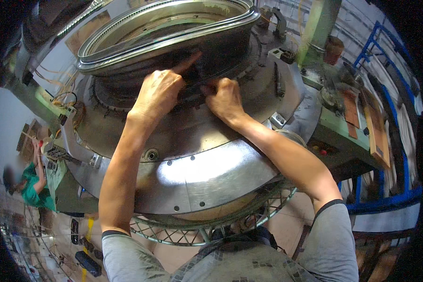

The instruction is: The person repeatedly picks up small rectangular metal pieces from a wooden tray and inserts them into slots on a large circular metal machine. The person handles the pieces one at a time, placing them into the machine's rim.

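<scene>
Both my hands are at the dark side wall of a large round machine [127, 87], below its oval-looking metal rim. My left hand [159, 90] points its index finger up and to the right at the dark wall; its other fingers are curled and partly hidden. My right hand [224, 99] is just to the right, with fingers bent and pressed together near the base of the wall. Whatever lies in its fingertips is too dark and small to make out. Beneath my wrists curves a wide shiny metal ring plate [211, 181] with several bolts.
A green post [318, 30] rises at the back right, beside a green bench with a wooden board [373, 127]. Blue racking [385, 202] holding pale material stands at far right. At far left a person in a green top [37, 185] has arms raised. Below is a lattice ring [183, 235].
</scene>
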Motion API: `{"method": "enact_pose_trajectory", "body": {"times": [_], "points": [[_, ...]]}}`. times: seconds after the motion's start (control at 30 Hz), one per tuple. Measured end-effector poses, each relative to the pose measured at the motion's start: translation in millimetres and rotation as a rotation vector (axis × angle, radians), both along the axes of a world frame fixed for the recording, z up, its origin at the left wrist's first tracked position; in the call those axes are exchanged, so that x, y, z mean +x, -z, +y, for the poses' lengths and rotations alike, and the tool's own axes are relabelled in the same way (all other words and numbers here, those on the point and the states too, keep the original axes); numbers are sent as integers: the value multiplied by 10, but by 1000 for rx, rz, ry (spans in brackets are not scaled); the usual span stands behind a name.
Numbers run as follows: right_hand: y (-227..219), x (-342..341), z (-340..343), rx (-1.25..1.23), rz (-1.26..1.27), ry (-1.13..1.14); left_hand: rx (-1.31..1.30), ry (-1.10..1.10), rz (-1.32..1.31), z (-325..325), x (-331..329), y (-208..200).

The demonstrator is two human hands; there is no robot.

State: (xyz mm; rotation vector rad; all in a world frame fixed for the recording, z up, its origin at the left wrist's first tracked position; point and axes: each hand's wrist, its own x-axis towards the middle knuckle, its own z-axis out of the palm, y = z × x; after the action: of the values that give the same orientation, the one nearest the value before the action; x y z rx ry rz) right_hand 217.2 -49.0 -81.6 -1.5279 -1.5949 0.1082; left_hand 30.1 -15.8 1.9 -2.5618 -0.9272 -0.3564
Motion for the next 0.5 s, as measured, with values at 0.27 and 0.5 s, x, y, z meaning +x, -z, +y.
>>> {"method": "enact_pose_trajectory", "body": {"times": [0.27,0.5], "points": [[24,137,-292,-177,41,-114,-96,179,-168,-89,25,153],[90,177,40,-116,239,-48,2,55,-105,11,60,10]]}}
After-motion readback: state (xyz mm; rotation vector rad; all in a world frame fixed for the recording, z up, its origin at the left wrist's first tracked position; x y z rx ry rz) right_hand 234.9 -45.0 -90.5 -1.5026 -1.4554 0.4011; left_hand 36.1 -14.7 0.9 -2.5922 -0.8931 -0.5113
